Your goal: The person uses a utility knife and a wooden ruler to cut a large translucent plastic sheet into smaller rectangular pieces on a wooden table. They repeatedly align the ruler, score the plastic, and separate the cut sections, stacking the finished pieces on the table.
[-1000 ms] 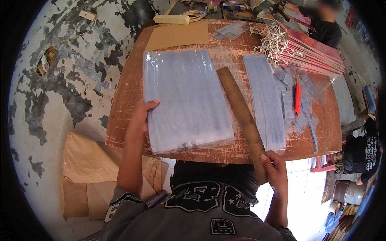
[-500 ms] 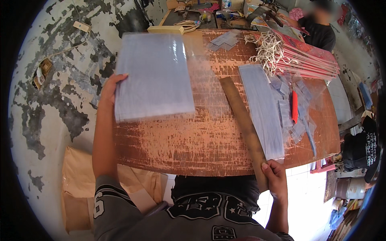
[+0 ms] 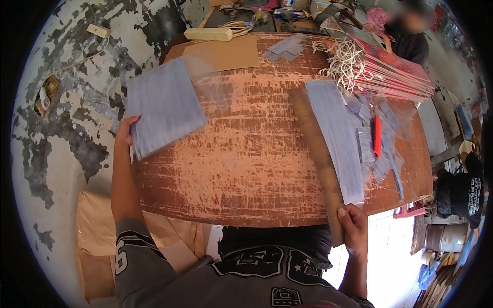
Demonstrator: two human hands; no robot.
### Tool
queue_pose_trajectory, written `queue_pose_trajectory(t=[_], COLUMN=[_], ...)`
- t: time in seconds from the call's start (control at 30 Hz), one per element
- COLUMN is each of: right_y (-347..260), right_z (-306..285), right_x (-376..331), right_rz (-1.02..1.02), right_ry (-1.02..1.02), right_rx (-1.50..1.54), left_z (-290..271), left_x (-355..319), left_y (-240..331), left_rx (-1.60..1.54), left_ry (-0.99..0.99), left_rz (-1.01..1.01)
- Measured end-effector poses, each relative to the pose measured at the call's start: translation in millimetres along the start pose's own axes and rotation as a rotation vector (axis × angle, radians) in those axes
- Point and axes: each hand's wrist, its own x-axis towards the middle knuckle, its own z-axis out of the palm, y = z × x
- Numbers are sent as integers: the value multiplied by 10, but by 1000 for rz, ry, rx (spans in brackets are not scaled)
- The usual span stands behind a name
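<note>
The left hand (image 3: 125, 134) gripped the edge of a grey sheet stack (image 3: 163, 105) at the table's (image 3: 246, 169) left edge. The right hand (image 3: 353, 226) clasped the near end of a long wooden ruler (image 3: 317, 154) lying beside another grey sheet (image 3: 336, 136). A red knife (image 3: 377, 136) lay just right of it, red bags (image 3: 395, 72) with white string handles (image 3: 346, 61) beyond.

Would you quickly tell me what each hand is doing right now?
Left hand: closed on the grey-blue sheet stack.
Right hand: closed on the wooden ruler.
</note>
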Motion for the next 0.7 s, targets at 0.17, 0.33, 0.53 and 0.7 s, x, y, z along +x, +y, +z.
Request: queue_pose_trajectory(t=[0.17, 0.33, 0.53, 0.7], right_y=[-80, -104, -105, -76], right_z=[139, 90, -141, -302], right_x=[-35, -68, -165, -196], right_rz=[-13, -61, -166, -285], right_ry=[56, 83, 166, 355], right_rx=[47, -38, 31, 124], left_z=[206, -6, 28, -112], left_x=[85, 288, 448, 644], left_y=[185, 204, 140, 157], left_rx=[135, 329, 422, 506], left_ry=[51, 35, 41, 38], left_rz=[-109, -65, 27, 37])
